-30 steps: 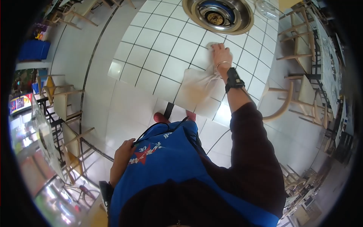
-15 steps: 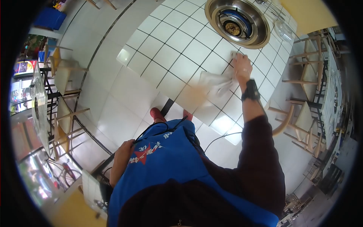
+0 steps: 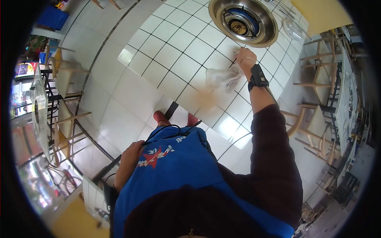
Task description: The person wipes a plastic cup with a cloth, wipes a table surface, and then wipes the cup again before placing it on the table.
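My right hand point(image 3: 246, 56) is closed on a thin whitish cloth point(image 3: 224, 78) on the white tiled tabletop point(image 3: 190, 55). The cloth trails to the left of the hand and lies crumpled on the tiles. Just above this hand is a round metal gas stove point(image 3: 270, 29) set into the table. At my left side, my left hand point(image 3: 133, 150) rests against the blue apron point(image 3: 170, 166), close to a black cable. Its fingertips are hidden, so I cannot see whether it grips anything.
A clear glass-like bowl point(image 3: 293, 29) stands right of the stove, near metal utensils point(image 3: 279, 7). Wooden chairs point(image 3: 317, 123) line the right side, with more chairs point(image 3: 65, 127) at the left. My red shoes point(image 3: 160, 118) are at the table's near edge.
My right hand has slid a little toward the stove with the cloth, and its wrist has turned. The view has shifted slightly. My left hand stays by the apron.
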Demonstrator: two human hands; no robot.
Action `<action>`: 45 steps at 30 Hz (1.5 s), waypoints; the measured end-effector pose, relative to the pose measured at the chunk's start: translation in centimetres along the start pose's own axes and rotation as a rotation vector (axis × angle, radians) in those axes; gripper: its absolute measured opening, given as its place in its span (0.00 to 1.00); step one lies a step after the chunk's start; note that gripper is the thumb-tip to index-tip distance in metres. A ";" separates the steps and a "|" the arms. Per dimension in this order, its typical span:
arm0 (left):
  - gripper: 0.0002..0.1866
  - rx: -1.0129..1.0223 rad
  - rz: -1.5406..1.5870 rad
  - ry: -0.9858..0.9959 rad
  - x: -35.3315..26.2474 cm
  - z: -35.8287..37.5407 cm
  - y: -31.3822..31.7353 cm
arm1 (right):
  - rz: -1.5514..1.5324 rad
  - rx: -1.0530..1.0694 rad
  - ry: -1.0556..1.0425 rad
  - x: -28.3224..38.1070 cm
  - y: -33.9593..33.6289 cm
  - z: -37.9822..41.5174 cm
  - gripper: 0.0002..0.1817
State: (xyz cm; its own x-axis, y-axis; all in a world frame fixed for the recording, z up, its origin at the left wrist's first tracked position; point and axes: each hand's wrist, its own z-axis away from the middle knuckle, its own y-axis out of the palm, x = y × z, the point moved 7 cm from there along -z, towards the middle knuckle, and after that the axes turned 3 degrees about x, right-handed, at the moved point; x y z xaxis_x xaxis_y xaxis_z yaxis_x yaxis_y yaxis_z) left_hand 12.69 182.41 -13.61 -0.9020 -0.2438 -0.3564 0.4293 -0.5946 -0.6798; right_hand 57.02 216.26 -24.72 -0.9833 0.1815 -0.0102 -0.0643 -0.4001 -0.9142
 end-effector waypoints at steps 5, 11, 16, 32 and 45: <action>0.15 0.025 -0.033 -0.005 0.4 -0.6 0.7 | 0.091 -0.035 -0.048 0.2 0.8 -0.1 0.20; 0.15 0.022 -0.018 -0.026 0.3 0.0 0.4 | 0.045 -0.012 0.030 -0.5 -0.3 -0.9 0.23; 0.15 -0.016 0.030 -0.044 0.9 0.2 0.2 | -0.056 -0.186 -0.086 1.7 2.6 3.1 0.24; 0.18 -0.044 0.122 -0.059 3.8 0.6 -1.0 | -0.111 -0.149 -0.875 8.8 9.8 20.1 0.31; 0.19 -0.107 0.259 -0.125 12.2 -0.1 -4.5 | -0.023 -0.410 -0.861 40.8 6.0 5.0 0.29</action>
State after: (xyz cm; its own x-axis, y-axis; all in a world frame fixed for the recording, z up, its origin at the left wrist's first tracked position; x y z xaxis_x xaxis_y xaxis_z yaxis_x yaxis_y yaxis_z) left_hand -0.29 182.19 -14.93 -0.7576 -0.4732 -0.4496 0.6423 -0.4179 -0.6425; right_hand 15.67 216.79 -28.60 -0.7805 -0.6038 0.1619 -0.1814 -0.0291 -0.9830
